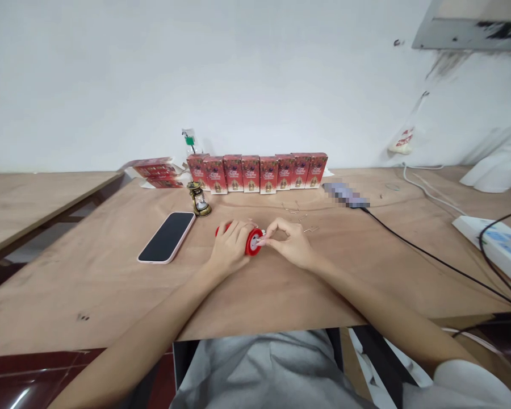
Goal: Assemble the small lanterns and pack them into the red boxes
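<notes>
My left hand (232, 245) is wrapped round what looks like a small red lantern (249, 247), lying on its side with its round base turned to the right. The base has a red rim and a pale underside with small dark spots. My right hand (292, 244) pinches thumb and forefinger together right at this underside; whatever lies between the fingertips is too small to make out. Most of the red body is hidden under my left fingers. Beyond my left hand stands a bronze-coloured lantern (200, 201). Several thin metal wire pieces (296, 211) lie past my right hand.
A row of red Christmas boxes (251, 175) stands near the wall, with flattened red cartons (159, 170) at its left. A phone (167, 237) lies on the left. On the right are a blurred-out device (347, 195) with a black cable (430, 254) and a white power strip (494, 247).
</notes>
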{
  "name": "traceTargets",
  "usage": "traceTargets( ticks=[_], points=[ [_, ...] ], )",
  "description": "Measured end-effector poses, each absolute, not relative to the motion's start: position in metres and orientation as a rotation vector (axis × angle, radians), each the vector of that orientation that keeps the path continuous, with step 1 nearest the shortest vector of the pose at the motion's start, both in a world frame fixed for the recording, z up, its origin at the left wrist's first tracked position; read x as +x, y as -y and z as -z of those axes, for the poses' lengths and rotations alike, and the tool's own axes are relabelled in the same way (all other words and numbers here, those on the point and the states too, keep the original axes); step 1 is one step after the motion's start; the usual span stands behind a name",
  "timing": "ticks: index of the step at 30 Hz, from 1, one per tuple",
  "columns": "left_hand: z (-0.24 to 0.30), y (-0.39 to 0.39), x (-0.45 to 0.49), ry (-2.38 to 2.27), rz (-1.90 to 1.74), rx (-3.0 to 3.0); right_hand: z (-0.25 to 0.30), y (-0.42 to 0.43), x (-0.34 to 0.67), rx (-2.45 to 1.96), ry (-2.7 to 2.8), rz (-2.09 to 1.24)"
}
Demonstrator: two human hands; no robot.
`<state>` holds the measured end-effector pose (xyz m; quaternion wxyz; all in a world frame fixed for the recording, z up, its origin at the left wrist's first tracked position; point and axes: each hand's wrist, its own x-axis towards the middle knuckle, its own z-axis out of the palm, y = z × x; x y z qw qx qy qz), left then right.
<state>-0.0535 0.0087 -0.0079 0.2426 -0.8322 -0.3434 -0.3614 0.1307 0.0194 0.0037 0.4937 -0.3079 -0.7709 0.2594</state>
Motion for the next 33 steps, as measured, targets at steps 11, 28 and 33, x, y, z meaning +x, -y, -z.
traceTargets(
  ticks=[11,28,33],
  points=[
    [0.007,-0.01,-0.055,0.839,0.975,-2.286,-0.01,-0.016,0.129,-0.767,1.934,-0.812],
    [0.009,-0.01,-0.056,0.855,0.968,-2.342,-0.004,-0.025,0.134,-0.688,1.985,-0.913],
    [0.011,-0.011,-0.056,0.875,0.936,-2.351,-0.001,-0.026,0.132,-0.717,1.95,-0.975]
  ],
)
